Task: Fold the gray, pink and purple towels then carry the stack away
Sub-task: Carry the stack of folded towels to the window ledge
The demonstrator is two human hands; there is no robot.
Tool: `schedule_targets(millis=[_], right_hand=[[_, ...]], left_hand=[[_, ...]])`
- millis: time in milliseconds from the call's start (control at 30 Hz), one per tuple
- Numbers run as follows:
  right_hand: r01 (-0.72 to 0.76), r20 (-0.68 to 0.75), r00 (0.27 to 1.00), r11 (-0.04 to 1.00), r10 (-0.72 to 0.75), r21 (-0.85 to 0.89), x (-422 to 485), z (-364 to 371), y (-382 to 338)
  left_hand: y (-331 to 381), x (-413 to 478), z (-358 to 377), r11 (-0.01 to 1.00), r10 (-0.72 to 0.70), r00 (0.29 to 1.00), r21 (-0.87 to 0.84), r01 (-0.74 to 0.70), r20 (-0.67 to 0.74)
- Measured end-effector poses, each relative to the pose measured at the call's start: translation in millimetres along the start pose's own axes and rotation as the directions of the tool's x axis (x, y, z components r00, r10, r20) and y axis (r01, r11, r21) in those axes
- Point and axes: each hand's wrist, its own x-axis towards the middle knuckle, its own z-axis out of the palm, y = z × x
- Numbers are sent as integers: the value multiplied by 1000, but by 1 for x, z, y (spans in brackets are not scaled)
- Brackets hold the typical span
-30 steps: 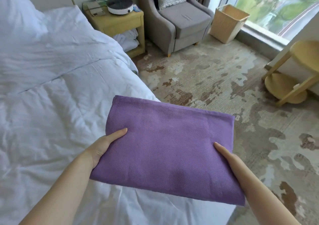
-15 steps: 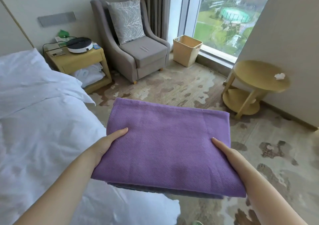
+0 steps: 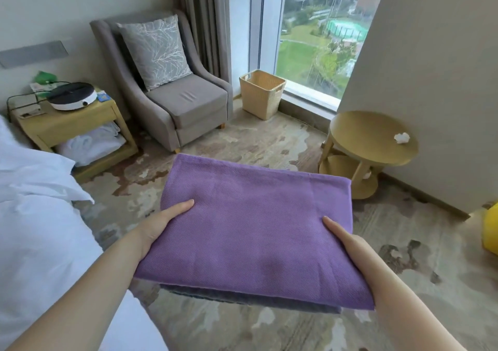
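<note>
The towel stack point(image 3: 250, 232) between left hand point(image 3: 159, 224) and right hand point(image 3: 347, 240); bed point(image 3: 40, 229) left; armchair point(image 3: 188, 105) behind; round table point(image 3: 372, 137) right.

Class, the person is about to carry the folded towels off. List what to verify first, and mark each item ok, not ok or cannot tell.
1. Left hand grip: thumb on the purple towel, fingers hidden beneath: ok.
2. Right hand grip: thumb on top likewise: ok.
3. Purple towel folded and lying flat: ok.
4. Gray towel beneath it, edge showing: ok.
5. Pink towel present: hidden, cannot tell.
6. Carpet ahead, between armchair and round table, no obstacle seen: ok.
</note>
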Motion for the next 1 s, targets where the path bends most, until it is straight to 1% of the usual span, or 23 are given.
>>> schedule_targets(millis=[100, 200, 300, 400, 500, 567, 633, 733, 833, 1000], right_hand=[[-4, 24, 1000, 1000, 4, 12, 40, 2, -23], [-7, 17, 1000, 1000, 7, 23, 92, 1, -60], [-11, -5, 1000, 999, 11, 35, 160, 6, -109], [11, -46, 999, 996, -6, 91, 227, 19, -165], [-1, -49, 999, 987, 9, 158, 281, 31, -218], [-6, -54, 998, 987, 15, 160, 314, 34, -251], [-19, -51, 998, 988, 27, 156, 346, 36, -281], [23, -25, 1000, 985, -19, 171, 399, 37, -322], [44, 3, 999, 989, -44, 144, 462, 37, -360], [66, -43, 997, 998, -66, -7, 566, 23, -431]], left_hand=[[24, 42, 0, 1000, -15, 1000, 4, 15, -24], [64, 97, 5, 1000, -4, 999, 13, 4, -32], [115, 161, 5, 1000, -7, 999, 11, 7, -48], [178, 222, 0, 1000, -14, 1000, 0, 14, -19], [243, 272, -6, 1000, 15, 1000, 9, -15, -4], [281, 304, -9, 999, 37, 999, 27, -36, -6], [312, 336, -11, 999, 38, 999, 30, -38, 0], [345, 389, -7, 999, 31, 999, 31, -32, 20], [372, 455, -3, 1000, 12, 999, 27, -13, 42], [437, 568, 19, 999, -26, 999, 45, 24, 45]])
